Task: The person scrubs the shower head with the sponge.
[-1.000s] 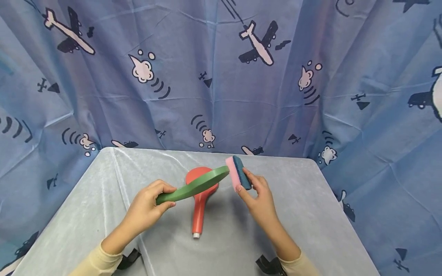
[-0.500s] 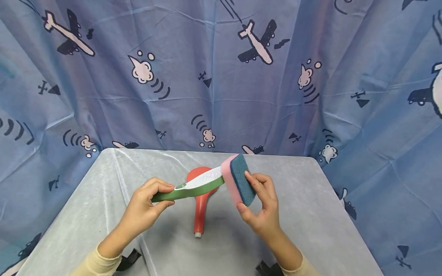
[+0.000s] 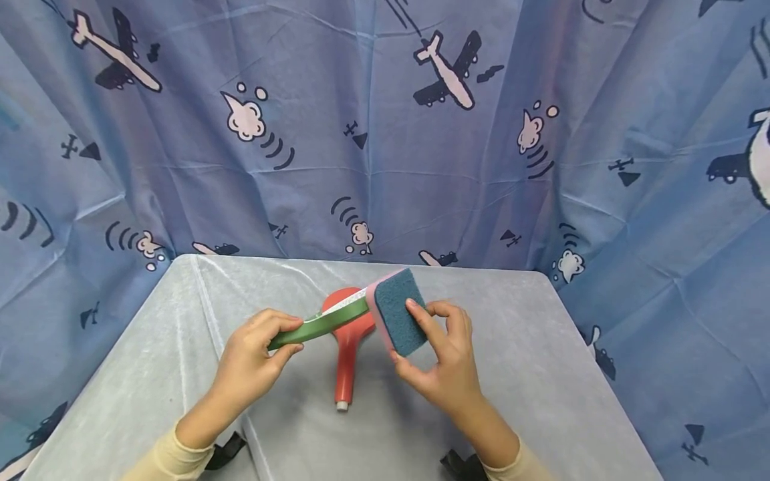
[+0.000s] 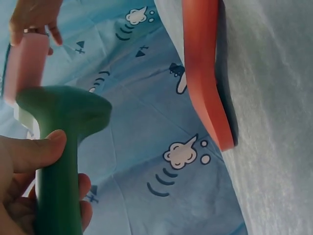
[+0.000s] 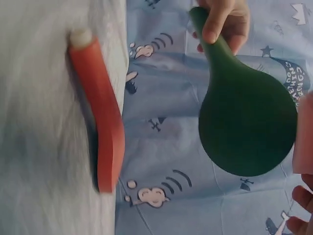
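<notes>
My left hand (image 3: 249, 351) pinches the handle of a green handheld shower head (image 3: 331, 322) between thumb and fingers. Its white spray face tilts upward, and the smooth green back (image 5: 247, 122) shows in the right wrist view. In my right hand (image 3: 448, 357) is a two-layer sponge (image 3: 402, 314), pink with a blue-green scouring side, held by thumb and fingertips. The pink layer (image 4: 28, 63) lies against the far end of the green head, hiding part of it. Both are held up above the table.
Beneath them a red handheld shower head (image 3: 345, 361) with a white handle end lies on the table (image 3: 541, 374), which has a grey cloth cover. A blue curtain (image 3: 301, 80) printed with airplanes hangs behind and at the sides.
My right hand has turned the sponge so its scouring side faces the camera, and has moved it left along the green shower head. The green head first tilted its white face up, then partly back.
</notes>
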Tool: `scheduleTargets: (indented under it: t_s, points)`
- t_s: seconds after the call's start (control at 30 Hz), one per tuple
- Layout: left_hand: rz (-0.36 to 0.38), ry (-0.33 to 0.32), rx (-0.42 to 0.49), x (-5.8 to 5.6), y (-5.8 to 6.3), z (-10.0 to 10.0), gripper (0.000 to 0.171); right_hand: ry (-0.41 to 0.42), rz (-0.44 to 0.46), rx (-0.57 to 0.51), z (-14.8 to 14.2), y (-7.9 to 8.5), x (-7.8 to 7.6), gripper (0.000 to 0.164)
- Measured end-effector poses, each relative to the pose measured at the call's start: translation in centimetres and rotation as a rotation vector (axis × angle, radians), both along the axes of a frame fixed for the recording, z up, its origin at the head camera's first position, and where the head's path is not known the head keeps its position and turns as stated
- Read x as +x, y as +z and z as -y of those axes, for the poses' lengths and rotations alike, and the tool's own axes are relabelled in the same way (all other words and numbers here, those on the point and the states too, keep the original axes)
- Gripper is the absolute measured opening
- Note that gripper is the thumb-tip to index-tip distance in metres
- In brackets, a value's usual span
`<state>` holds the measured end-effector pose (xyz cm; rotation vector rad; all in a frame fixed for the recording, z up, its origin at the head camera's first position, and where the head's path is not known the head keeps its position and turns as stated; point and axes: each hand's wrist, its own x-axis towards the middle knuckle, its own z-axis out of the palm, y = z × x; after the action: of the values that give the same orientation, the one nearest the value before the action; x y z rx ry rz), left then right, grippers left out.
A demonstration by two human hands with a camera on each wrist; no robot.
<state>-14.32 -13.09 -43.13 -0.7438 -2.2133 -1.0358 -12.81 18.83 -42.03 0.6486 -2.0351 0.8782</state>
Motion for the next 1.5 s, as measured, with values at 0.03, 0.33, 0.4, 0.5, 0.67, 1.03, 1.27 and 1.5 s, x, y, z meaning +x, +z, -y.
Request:
scheduleTargets:
  t_s: [0.03,0.33,0.4,0.5,0.67,1.03,1.27,1.5]
  points:
    - [-0.016,0.011,-0.020,0.0,0.0,-0.1,0.043,-0.028,-0.035,0.029,0.0,0.1,-0.1,0.062]
    - [-0.106,0.071,-0.126,0.7,-0.1,-0.9,0.043,-0.100,-0.239,0.220,1.0,-0.2,0.1,0.061]
    - [-0.121,0.076,-0.143,0.8,-0.2,-1.0,0.042,-0.120,-0.277,0.254,1.2,-0.2,0.3,0.060]
    - [-0.143,0.071,-0.174,1.0,-0.2,-1.2,0.040,-0.168,-0.296,0.248,1.3,-0.2,0.3,0.058]
    - [-0.210,0.081,-0.231,1.4,-0.2,-1.4,0.036,-0.106,-0.350,0.309,2.1,-0.6,0.6,0.056]
    - [-0.195,0.098,-0.263,1.7,-0.7,-2.2,0.039,-0.136,-0.295,0.339,2.2,-1.7,0.4,0.064]
    - [-0.201,0.087,-0.258,1.6,-1.1,-2.4,0.041,-0.136,-0.320,0.446,2.9,-2.4,0.7,0.067]
    - [-0.189,0.094,-0.233,1.6,-1.0,-2.4,0.040,-0.137,-0.311,0.391,2.6,-2.1,0.4,0.064]
